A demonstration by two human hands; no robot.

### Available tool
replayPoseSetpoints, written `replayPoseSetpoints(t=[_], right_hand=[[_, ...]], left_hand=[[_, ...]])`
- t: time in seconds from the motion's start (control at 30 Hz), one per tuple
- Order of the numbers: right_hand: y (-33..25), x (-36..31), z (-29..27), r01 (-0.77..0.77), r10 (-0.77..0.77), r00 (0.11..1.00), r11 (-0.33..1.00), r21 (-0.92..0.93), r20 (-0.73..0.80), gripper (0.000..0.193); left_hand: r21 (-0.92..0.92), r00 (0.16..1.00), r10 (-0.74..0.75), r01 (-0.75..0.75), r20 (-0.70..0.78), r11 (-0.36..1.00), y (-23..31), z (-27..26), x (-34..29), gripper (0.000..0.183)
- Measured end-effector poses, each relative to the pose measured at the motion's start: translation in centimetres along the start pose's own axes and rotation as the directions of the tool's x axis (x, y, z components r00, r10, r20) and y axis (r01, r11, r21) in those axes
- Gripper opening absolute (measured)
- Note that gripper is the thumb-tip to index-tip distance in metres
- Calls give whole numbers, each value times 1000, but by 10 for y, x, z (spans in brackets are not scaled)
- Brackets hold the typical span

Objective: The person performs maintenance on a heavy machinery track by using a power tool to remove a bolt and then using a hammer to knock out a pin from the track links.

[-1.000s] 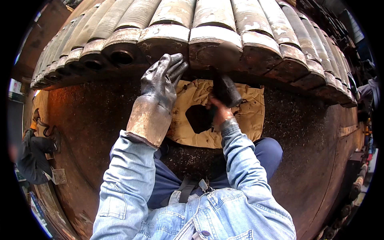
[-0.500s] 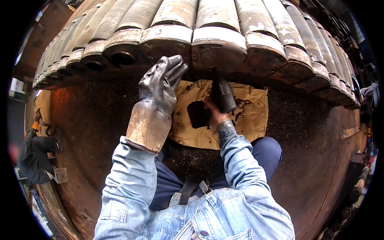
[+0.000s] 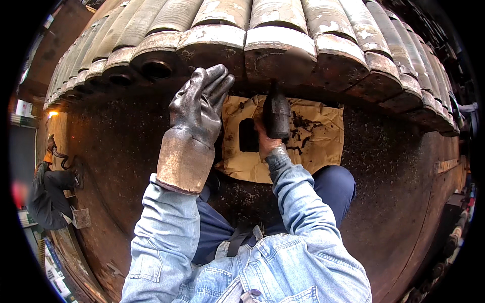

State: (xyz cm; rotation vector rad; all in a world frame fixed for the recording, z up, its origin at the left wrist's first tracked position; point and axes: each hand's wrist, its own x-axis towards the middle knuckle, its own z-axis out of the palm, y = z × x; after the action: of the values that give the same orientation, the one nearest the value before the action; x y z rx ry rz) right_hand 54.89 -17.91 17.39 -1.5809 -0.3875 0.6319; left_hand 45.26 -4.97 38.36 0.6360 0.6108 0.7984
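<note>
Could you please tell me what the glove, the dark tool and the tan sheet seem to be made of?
Glove: likely rubber-coated, given its glossy black skin, with a duller tan cuff. Dark tool: perhaps metal or hard rubber; its dull blackish surface leaves that open. Tan sheet: probably heavy paper, matte, judging by its creases.

"What lay ahead?"
"A row of cylinders [image 3: 278, 14], with a paper sheet [image 3: 322, 154] on its near side."
"And the hands?"
"The left hand [image 3: 196, 108] was left of the tool [image 3: 278, 113], which the right hand [image 3: 269, 140] held over the sheet."
</note>
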Motion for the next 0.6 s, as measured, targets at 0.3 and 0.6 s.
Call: replayPoseSetpoints(t=[0.3, 0.6], right_hand=[[45, 27, -3, 87, -81, 995, 987, 133, -54, 27], [65, 40, -17, 29, -28, 1000, 824, 566, -11, 24]], left_hand=[[-2, 1000, -1, 0, -29, 1000, 6, -12, -1, 49], [-55, 998, -4, 1, -56, 999, 6, -11, -3, 36]])
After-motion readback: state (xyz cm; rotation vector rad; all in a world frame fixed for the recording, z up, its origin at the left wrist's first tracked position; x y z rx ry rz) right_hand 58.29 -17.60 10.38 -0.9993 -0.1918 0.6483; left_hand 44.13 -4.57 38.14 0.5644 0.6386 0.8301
